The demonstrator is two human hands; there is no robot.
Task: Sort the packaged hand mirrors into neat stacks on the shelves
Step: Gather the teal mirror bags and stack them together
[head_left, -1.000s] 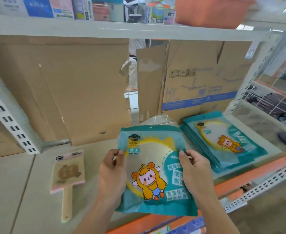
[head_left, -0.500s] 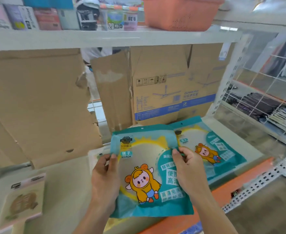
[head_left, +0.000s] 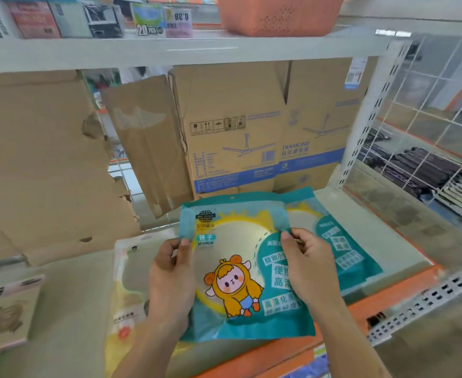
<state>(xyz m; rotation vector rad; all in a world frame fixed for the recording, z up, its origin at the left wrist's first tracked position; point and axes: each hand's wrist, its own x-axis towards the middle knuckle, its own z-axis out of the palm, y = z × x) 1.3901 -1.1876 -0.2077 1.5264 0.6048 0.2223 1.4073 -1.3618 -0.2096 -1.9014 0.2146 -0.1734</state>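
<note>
I hold a teal packaged hand mirror (head_left: 235, 271) with a yellow cartoon figure above the shelf's front edge. My left hand (head_left: 171, 279) grips its left side, thumb on the front. My right hand (head_left: 307, 268) grips its right side. Behind it to the right lies a stack of the same teal packages (head_left: 341, 241) on the shelf board (head_left: 404, 241); the held package overlaps its left part. Beneath my left hand lies a yellowish-white package (head_left: 127, 290). A pink and tan paddle mirror package (head_left: 6, 312) lies at the far left.
Cardboard boxes (head_left: 251, 132) and torn cardboard sheets (head_left: 39, 159) line the back of the shelf. An upper shelf (head_left: 170, 50) carries boxed goods and an orange basket (head_left: 279, 15). A white wire grid (head_left: 429, 132) closes the right side. The orange front beam (head_left: 374, 301) edges the shelf.
The view has swung to the right, so the paddle mirror sits further left. Both hands have carried the teal package rightward until it overlaps the teal stack. A yellowish package shows beneath it.
</note>
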